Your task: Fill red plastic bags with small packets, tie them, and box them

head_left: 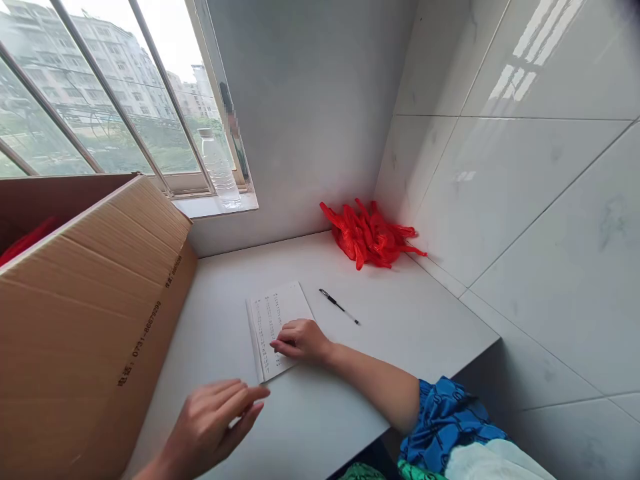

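A small sheet of paper with rows of handwriting lies on the white counter. My right hand rests on the paper's lower right part, fingers curled and pressing it down. My left hand hovers above the counter just left of and below the paper's near corner, fingers stretched out together, holding nothing. A black pen lies on the counter to the right of the paper, apart from both hands.
A large open cardboard box stands along the left side. A heap of red plastic bags sits in the far corner against the tiled wall. A clear water bottle stands on the window sill.
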`<state>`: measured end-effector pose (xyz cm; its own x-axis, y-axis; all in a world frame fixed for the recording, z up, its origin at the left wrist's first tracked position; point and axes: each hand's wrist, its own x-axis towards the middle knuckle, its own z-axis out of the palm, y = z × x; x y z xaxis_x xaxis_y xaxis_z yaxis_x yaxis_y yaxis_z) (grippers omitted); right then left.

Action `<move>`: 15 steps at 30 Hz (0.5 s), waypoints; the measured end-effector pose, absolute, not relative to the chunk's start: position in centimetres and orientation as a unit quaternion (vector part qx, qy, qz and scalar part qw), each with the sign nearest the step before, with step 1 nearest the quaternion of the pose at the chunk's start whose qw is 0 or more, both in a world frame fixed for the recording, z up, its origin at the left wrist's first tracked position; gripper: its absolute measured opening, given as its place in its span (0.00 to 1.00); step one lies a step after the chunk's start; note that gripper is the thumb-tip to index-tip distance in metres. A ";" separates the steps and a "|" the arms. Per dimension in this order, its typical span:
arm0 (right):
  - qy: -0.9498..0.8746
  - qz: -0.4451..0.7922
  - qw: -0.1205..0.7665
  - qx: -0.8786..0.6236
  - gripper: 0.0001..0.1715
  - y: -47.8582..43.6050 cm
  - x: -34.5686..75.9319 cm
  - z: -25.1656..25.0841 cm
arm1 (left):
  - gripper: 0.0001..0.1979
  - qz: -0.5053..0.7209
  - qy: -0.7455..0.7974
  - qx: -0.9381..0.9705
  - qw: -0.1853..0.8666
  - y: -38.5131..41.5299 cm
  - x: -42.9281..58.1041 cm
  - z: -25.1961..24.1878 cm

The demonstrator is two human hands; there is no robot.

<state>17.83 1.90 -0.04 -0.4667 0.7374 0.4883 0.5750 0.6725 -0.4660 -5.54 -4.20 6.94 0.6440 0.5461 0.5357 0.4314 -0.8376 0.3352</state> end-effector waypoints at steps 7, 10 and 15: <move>-0.679 0.133 0.483 -0.536 0.13 4.9 25.4 4.2 | 0.23 0.337 0.451 0.772 0.293 3.4 -3.1 4.6; -0.579 0.112 0.460 -0.663 0.17 8.2 29.1 5.6 | 0.24 0.327 0.467 0.736 0.365 3.1 -3.4 3.3; -0.512 0.103 0.451 -0.724 0.21 13.5 31.9 5.8 | 0.22 0.304 0.448 0.736 0.406 2.4 -4.0 2.0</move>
<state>31.93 13.48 5.84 0.4540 0.8343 0.3128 0.6487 -0.0689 -0.7579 -3.96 2.41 1.98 0.4138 0.9065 0.0840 0.4130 -0.2692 0.8700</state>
